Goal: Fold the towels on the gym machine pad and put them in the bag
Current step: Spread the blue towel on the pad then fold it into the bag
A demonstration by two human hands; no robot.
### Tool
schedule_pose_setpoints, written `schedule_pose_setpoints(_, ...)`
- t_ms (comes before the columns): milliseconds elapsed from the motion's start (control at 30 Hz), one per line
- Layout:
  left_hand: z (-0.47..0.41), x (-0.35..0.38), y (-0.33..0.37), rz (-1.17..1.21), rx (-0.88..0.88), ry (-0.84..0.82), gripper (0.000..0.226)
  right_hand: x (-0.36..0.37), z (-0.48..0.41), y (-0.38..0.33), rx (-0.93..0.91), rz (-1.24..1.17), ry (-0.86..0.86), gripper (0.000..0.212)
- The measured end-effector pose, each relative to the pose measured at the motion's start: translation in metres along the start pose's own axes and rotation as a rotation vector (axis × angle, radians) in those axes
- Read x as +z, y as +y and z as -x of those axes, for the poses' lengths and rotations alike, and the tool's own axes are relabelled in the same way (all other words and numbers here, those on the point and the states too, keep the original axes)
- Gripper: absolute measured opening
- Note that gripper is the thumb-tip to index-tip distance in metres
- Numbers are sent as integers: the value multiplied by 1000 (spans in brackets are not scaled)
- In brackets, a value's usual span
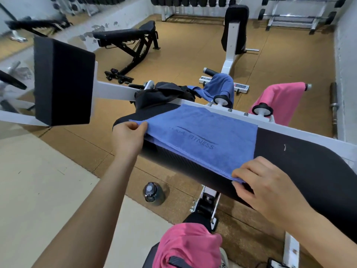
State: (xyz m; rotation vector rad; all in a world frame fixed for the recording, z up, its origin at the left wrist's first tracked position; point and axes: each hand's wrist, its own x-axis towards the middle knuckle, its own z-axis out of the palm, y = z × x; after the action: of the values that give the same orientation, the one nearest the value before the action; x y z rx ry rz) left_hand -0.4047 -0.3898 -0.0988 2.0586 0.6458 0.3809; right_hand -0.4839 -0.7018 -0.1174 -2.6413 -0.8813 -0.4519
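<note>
A blue towel (202, 136) with dark lettering lies flat on the black machine pad (301, 157). My left hand (127, 136) pinches its near left corner. My right hand (270, 188) pinches the near right corner at the pad's front edge. A black bag (164, 95) sits at the pad's far end, with a second blue towel (220, 86) draped over a handle behind it. A pink towel (280, 101) hangs over the right handle. Another pink towel (189, 246) lies on a seat near my legs.
A square black pad (61, 82) on a white arm juts out at the left. A dark water bottle (153, 193) stands on the floor under the pad. Benches (127, 41) and dumbbell racks (193, 2) fill the far floor. A barbell (334, 105) lies at the right wall.
</note>
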Motion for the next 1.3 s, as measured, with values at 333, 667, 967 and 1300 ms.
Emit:
schedule_pose_setpoints(333, -6, -1, -20, 73, -118, 120, 20, -5, -5, -1, -147, 131, -16, 32)
schedule_pose_setpoints(667, 8, -11, -16, -790, 1108, -410, 55, 8, 6, 2, -71, 96, 101, 29)
schedule_pose_setpoints(967, 4, -13, -12, -724, 1136, -339, 37, 9, 10, 1, 15, -81, 166, 26)
schedule_pose_setpoints(1300, 31, -43, -23, -638, 1037, -426, 42, -27, 7, -2, 205, -355, -4, 24)
